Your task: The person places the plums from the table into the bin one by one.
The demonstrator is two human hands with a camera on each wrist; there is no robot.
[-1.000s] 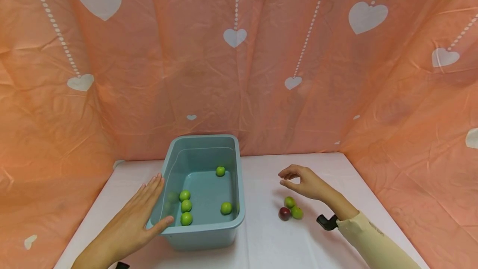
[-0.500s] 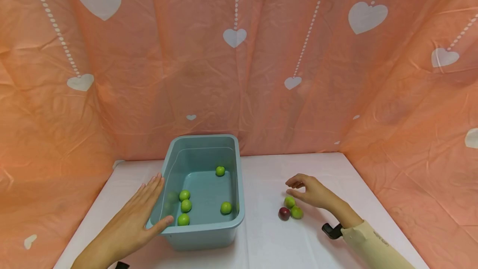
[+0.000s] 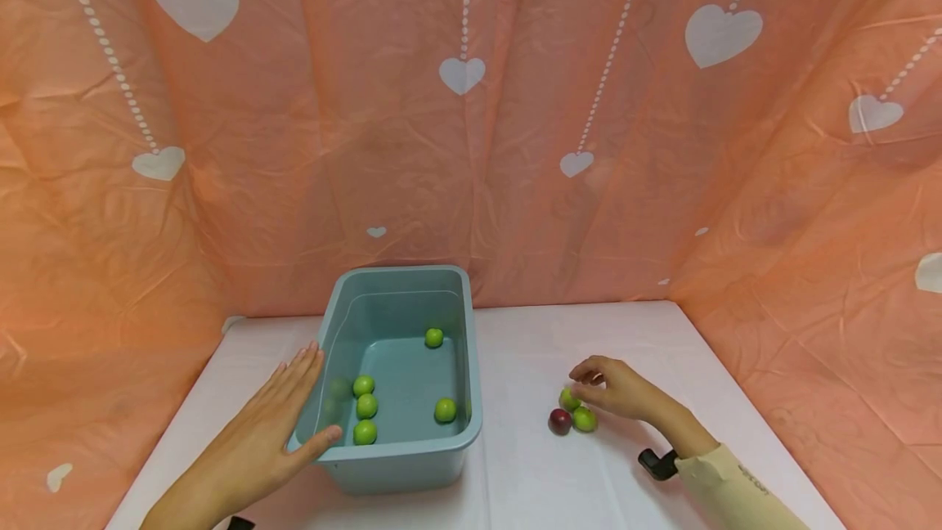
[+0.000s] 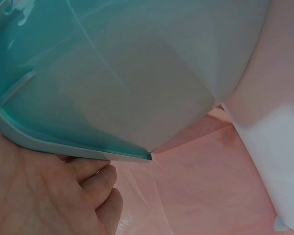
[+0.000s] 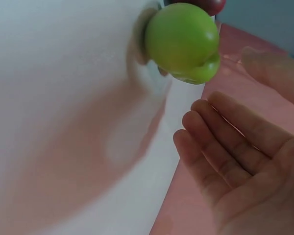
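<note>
My left hand (image 3: 257, 424) lies flat with straight fingers along the left rim of a grey-blue plastic bin (image 3: 475, 399); its palm and fingers (image 4: 99, 186) show under that rim in the left wrist view. To the right of the bin, my right hand (image 3: 618, 389) is low over a small cluster of fruit, its fingers gently bent and holding nothing. A green plum (image 3: 567, 399) is partly covered by its thumb. Beside it sit another green plum (image 3: 585, 419) and a dark red plum (image 3: 559, 421). The right wrist view has a green plum (image 5: 181, 39) just beyond the fingertips.
Inside the bin are several green plums, among them one at the back (image 3: 434, 338) and one near the right wall (image 3: 445, 410). A white cloth (image 3: 530, 481) covers the table. A pink curtain with white hearts (image 3: 412, 186) encloses the back and sides.
My right hand has come down and slightly right, toward the green plums on the cloth. The nearest plum in the bin rolled a little left, then back slightly. My left hand stays put.
</note>
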